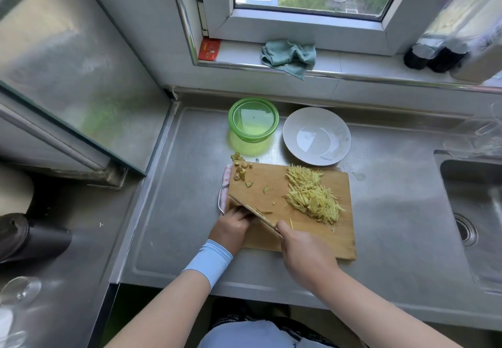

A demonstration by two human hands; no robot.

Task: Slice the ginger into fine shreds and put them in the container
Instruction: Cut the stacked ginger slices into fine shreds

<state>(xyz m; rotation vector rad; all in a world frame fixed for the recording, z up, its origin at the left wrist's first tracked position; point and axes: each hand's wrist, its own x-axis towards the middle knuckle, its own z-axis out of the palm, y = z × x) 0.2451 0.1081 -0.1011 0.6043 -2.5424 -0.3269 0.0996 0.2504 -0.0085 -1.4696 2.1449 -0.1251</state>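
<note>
Pale yellow ginger shreds [312,198] heaped on rectangular wooden board [312,239]. Right hand [301,255] grips broad steel knife [252,213]; left hand [231,226] behind blade, grip unclear. Best: slide blade flat under heap; green plastic container [254,119] looks lidded, open first.

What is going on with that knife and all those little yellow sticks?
A person is cutting ginger on a wooden cutting board. The right hand grips the knife, and the left hand sits right beside the blade. A pile of ginger shreds lies on the board, with peel scraps at its far left corner. The green container behind the board looks empty.
</note>
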